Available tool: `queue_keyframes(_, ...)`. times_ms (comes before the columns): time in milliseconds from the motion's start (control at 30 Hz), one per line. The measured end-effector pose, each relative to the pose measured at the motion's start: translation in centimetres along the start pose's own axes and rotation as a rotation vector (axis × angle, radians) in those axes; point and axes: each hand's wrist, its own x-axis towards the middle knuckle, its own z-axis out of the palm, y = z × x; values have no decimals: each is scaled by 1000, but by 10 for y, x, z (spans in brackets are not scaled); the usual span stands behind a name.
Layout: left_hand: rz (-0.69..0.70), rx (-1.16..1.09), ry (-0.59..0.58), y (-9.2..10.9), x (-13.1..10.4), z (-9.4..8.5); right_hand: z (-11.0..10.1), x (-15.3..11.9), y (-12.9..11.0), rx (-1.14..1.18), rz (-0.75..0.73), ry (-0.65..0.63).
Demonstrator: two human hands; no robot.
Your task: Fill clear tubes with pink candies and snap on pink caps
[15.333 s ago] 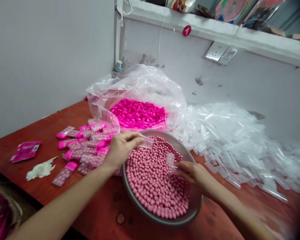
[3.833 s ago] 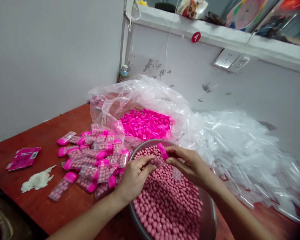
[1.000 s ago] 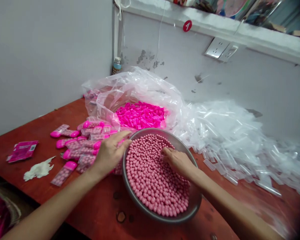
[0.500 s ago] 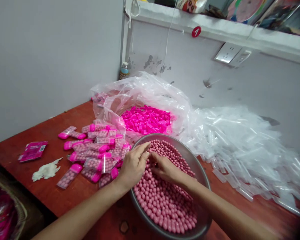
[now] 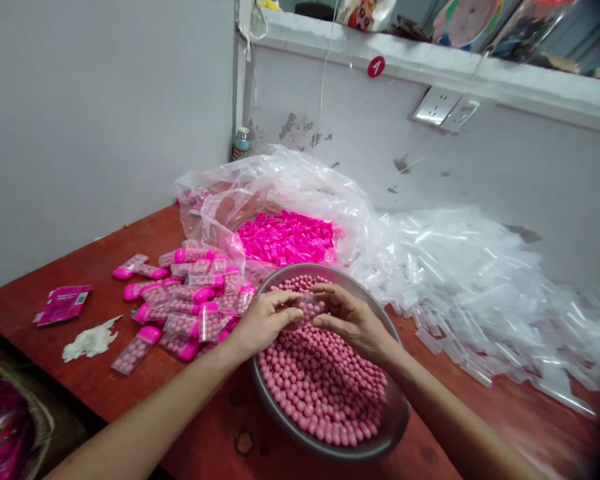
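Observation:
A small clear plastic tube (image 5: 310, 308) with pink beads in it is held over a grey metal bowl. My left hand (image 5: 266, 321) pinches the tube's left end between thumb and fingers. At the right end, my right hand (image 5: 347, 319) curves its thumb and fingertips around the tube. Below both hands, the bowl (image 5: 405, 407) holds a large heap of round pink beads (image 5: 325, 393). Left of the bowl lies a pile of filled clear tubes with bright pink caps (image 5: 209, 321). The tube's far side is partly hidden by my fingers.
Behind the bowl, a clear plastic bag (image 5: 305, 173) holds loose pink caps (image 5: 287, 239). Many clear tubes (image 5: 470, 287) are heaped at right. A pink packet (image 5: 63, 305) and a white scrap (image 5: 91, 340) lie at left on the red table (image 5: 145, 233). A shelf (image 5: 410, 63) runs above.
My right hand has risen from the beads and turned toward the tube at my left hand. The tube with beads now shows between both hands. The view has shifted slightly.

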Motion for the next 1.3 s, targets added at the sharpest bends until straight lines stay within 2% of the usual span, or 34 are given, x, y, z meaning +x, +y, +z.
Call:
queue_keyframes(100, -110, -252, -69, 0, 1, 0, -6, -2, -1, -87, -18, -23)
queue_keyframes(167, -140, -325, -86, 0, 1, 1, -8, -2, -2, -115, -28, -12)
queue_keyframes(300, -150, -389, -89, 0, 0, 0, -7, 2, -5, -165, -54, 31)
queue_keyframes(433, -117, -395, -79, -3, 0, -1, -9, 6, -16, -208, -28, 18)
queue_keyframes(500, -105, -407, -34, -5, 0, -1, -11, 6, -23, -170, -29, 107)
queue_keyframes(567, -71, -372, -14, -7, 1, -1, -12, 7, -29, -193, -77, 235)
queue_keyframes(633, -14, -283, -40, -8, 2, 0, -9, 8, -31, -305, -146, 292)
queue_keyframes(733, 50, -164, -74, -9, 1, 1, 1, 13, -30, -424, -223, 228)
queue_keyframes(800, 59, -122, -65, -9, 1, 1, 6, 16, -27, -422, -237, 157)
queue_keyframes(867, 59, -103, -27, -10, 0, 0, 7, 19, -25, -391, -222, 146)
queue_keyframes(1033, 56, -139, 11, -13, 2, 0, -8, 20, -24, -291, -143, 303)
queue_keyframes(1200, -15, -258, 1, -10, 2, -1, -29, 34, -12, -370, -113, 280)
queue_keyframes(1300, 71, -99, -6, -6, -1, -4, -38, 64, -2, -500, -161, 251)
